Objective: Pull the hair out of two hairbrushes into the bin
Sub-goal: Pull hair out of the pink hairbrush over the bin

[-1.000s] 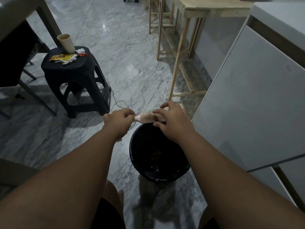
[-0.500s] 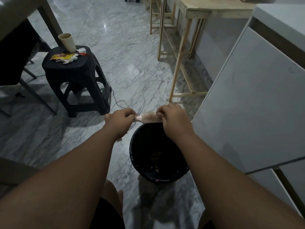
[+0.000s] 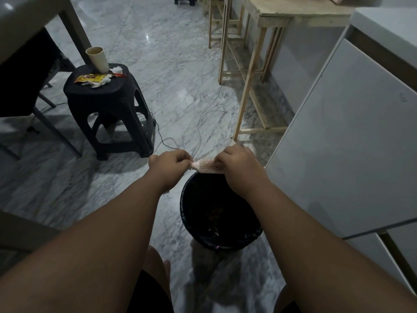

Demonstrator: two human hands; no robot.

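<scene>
Holding the hairbrush (image 3: 206, 166) level over the far rim of the bin (image 3: 222, 243), you keep anything that comes loose falling straight into the black liner and not onto the marble floor (image 3: 180, 91). Your left hand (image 3: 169, 163) has its grip clamped on the handle end, which steadies the brush against the pull. Your right hand (image 3: 239, 164) covers the far end of the bristle pad, fingers curled down into the bristles; its grip looks pinched together there, though whether any hair is caught between the fingertips is too small to tell. The bristles face up toward you, which lets you see where to pick. Only one brush is in view, so the second seems not yet begun. Behind, the black stool (image 3: 108, 105) with a paper cup (image 3: 97, 59) stands well apart, out of the way.
</scene>
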